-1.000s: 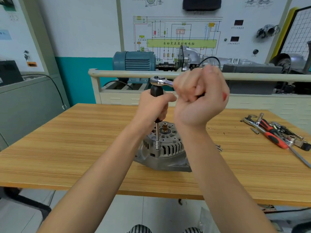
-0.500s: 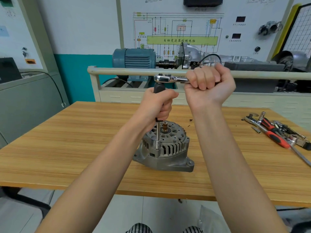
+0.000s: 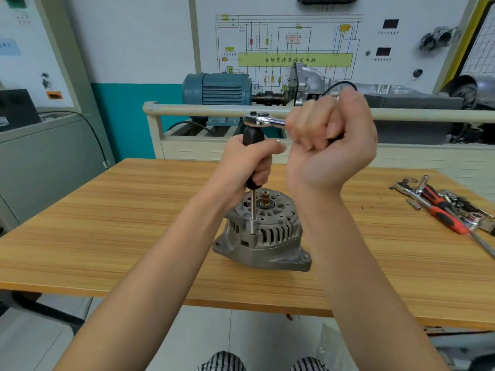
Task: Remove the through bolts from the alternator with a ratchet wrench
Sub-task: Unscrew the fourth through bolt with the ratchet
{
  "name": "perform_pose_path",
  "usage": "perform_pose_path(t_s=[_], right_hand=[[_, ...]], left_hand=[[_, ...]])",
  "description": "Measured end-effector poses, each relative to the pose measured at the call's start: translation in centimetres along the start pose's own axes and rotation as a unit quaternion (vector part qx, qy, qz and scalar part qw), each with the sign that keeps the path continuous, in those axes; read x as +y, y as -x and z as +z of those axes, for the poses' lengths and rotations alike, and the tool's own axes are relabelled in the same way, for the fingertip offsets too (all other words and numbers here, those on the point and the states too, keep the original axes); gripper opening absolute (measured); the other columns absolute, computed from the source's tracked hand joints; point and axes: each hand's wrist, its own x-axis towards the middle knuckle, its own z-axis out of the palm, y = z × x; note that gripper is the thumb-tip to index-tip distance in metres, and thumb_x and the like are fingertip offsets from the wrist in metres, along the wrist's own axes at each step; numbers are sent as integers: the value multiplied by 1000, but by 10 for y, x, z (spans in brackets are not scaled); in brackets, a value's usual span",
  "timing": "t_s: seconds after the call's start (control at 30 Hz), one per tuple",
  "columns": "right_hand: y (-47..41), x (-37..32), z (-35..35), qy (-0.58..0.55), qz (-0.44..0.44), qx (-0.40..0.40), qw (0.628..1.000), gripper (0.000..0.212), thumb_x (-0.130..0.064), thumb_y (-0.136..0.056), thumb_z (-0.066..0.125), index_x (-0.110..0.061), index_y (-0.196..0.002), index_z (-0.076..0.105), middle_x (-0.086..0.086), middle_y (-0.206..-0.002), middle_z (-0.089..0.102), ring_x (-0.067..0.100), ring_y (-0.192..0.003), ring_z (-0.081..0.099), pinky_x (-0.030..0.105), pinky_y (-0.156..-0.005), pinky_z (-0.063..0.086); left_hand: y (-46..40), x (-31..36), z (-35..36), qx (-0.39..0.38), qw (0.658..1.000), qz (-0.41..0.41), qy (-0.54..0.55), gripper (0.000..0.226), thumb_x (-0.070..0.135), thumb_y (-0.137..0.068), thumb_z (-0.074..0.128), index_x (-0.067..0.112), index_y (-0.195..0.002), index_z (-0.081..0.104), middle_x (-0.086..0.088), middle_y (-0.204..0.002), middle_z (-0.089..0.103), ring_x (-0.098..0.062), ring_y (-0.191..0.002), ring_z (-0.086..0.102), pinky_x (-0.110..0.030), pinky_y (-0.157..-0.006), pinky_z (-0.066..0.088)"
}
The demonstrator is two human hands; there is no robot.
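Grey cast-metal alternator point(image 3: 263, 236) standing on the wooden workbench point(image 3: 107, 223), pulley end up. Left hand point(image 3: 247, 163) wrapped around the black handle of an upright extension driver point(image 3: 252, 210), its socket tip seated at the housing rim. Right hand point(image 3: 330, 145) fisted around the ratchet wrench point(image 3: 263, 121) handle, the chrome head sitting atop the driver. Loose hand tools point(image 3: 439, 207) lie at the bench's right.
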Motion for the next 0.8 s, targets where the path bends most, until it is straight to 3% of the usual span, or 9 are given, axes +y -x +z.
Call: perform_pose_path(t_s=[0.07,0.17,0.3,0.37,0.53,0.63,0.73,0.8], right_hand=[[-13,-4,-11,-50,105,41,992,54,-7,-91,30,-17,-38,33,-6,-33,24,10,-34,14,23,-43,18],[-33,-2,-29,-168,225,131,951,53,-10,-90,31,-18,-38,33,-5,-33,22,11,-30,18,19,-38,21],[-46,10,-46,-262,299,195,897,46,-10,-84,37,-16,-38,31,-4,-32,22,12,-26,20,18,-38,18],[-46,11,-47,-273,295,204,892,44,-9,-81,38,-16,-39,30,-4,-32,22,12,-26,20,18,-38,17],[-29,-2,-31,-187,193,142,953,50,-9,-88,32,-18,-39,32,-5,-34,22,11,-30,18,19,-40,18],[-6,0,-10,-64,36,32,997,47,-4,-88,35,-19,-43,36,-6,-36,26,8,-33,18,23,-43,16],[17,8,8,89,-135,-44,986,26,-2,-82,41,-24,-68,44,-7,-55,42,4,-40,26,23,-48,21],[23,9,11,132,-151,-63,978,24,-3,-82,40,-24,-70,43,-5,-61,45,3,-42,28,24,-50,23]], left_hand=[[-1,3,-5,-49,999,-1,-3,36,5,-81,62,16,-53,42,2,-45,36,-14,-40,33,-22,-43,31],[-1,6,-7,-98,995,13,-7,27,10,-75,63,14,-54,48,0,-47,44,-17,-43,42,-24,-47,37],[-1,2,-1,-124,992,-8,36,39,9,-82,59,14,-52,33,5,-40,30,-9,-32,25,-19,-38,20],[-2,1,1,-105,994,-15,23,47,4,-88,57,17,-52,30,6,-40,25,-8,-32,19,-16,-37,17],[-3,-1,7,2,1000,-11,6,50,0,-88,53,22,-49,31,6,-41,26,-9,-32,18,-15,-37,18],[-3,-3,15,83,996,-4,-13,44,-2,-84,55,19,-52,33,5,-43,29,-11,-36,20,-16,-40,19],[-2,-3,19,129,990,22,-45,33,5,-80,61,15,-59,38,-3,-57,34,-16,-51,28,-22,-43,25],[2,-3,17,124,990,37,-54,24,7,-82,62,13,-66,45,-4,-61,35,-16,-54,30,-22,-42,27]])
